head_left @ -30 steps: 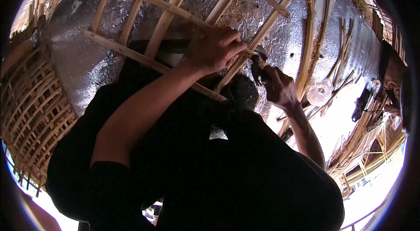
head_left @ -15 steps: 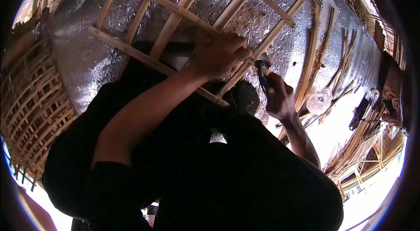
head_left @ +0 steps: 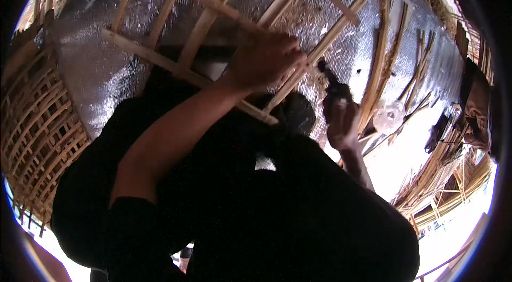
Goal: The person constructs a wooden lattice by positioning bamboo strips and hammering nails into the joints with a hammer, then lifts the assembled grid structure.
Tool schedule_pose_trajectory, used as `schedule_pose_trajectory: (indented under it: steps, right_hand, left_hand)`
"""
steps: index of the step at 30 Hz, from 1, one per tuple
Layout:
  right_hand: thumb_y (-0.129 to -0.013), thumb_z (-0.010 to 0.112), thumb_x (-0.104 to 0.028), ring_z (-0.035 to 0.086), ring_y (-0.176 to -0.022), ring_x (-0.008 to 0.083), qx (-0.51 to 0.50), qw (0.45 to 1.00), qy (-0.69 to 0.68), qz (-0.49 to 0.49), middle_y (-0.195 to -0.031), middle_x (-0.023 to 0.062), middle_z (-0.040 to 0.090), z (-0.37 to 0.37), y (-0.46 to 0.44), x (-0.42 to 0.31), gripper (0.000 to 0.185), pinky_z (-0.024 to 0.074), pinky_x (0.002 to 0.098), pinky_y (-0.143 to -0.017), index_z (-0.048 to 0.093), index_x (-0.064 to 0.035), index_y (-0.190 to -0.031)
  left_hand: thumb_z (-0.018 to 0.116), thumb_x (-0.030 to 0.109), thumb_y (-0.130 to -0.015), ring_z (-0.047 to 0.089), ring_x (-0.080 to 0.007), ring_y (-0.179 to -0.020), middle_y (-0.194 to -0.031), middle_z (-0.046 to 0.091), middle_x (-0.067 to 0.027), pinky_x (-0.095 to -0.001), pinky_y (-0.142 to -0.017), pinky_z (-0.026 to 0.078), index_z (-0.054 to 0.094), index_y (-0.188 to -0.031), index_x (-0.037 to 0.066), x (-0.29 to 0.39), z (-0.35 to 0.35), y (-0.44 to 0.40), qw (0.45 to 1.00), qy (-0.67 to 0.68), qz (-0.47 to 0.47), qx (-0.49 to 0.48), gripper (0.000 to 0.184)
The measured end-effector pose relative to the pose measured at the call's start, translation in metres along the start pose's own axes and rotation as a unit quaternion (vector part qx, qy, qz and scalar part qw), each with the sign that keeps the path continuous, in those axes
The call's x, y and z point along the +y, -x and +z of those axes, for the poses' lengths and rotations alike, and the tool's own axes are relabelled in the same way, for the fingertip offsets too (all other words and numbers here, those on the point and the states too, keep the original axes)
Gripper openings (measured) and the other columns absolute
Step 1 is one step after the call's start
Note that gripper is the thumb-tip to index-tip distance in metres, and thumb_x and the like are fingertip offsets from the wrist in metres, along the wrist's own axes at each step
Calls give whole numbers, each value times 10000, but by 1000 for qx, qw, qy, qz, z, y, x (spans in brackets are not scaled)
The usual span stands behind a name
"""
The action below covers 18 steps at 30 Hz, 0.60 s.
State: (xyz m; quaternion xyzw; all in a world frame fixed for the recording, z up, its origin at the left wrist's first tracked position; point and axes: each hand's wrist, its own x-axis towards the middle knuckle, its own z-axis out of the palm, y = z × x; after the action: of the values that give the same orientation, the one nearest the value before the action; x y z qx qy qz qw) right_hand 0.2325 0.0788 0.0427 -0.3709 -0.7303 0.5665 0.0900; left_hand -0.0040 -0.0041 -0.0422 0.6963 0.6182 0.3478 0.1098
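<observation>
My left hand [head_left: 269, 60] is closed at a crossing of the wooden lattice [head_left: 210, 2], its fingers pinched together near a slanting slat. Whether they pinch a small piece as well cannot be made out. My right hand [head_left: 341, 121] is wrapped round the handle of a dark hammer-like tool [head_left: 335, 83], just right of the lattice. The tool's head is raised a little away from my left fingertips. Beneath the lattice lies a shiny silver sheet [head_left: 101, 63].
Loose wooden strips [head_left: 380, 63] lie right of the lattice, near a clear plastic cup-like object [head_left: 389, 117]. A woven slatted panel [head_left: 45, 132] stands at the left. Another person's hand [head_left: 478, 135] shows at the far right, beside bundled thin sticks [head_left: 437, 175].
My right hand has pulled the tool back from the lattice crossing, down and to the right, and the tool has tilted. My left hand stays at the same crossing.
</observation>
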Motion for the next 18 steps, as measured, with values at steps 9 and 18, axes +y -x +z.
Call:
schedule_pose_trajectory:
  steps: [9, 18]
  right_hand:
    - [-1112, 291, -584, 357, -401, 25, 85, 990, -66, 91, -631, -32, 504, -8, -21, -65, 596, 249, 231, -364, 564, -66, -1226]
    - [-1113, 310, -567, 481, -395, 112, 49, 974, -28, 219, -579, 4, 519, -43, -44, -70, 572, 398, 280, -380, 569, -117, -874]
  left_hand:
    - [829, 213, -848, 655, -239, -860, -943, 624, -57, -411, -733, 549, 669, -1037, 120, 0, 2, 3, 1000, 3, -14, -5, 264]
    - [778, 282, -880, 652, -188, -1082, -1084, 630, -3, -512, -812, 537, 693, -1092, 169, -1, 12, 9, 994, -5, -65, -90, 255]
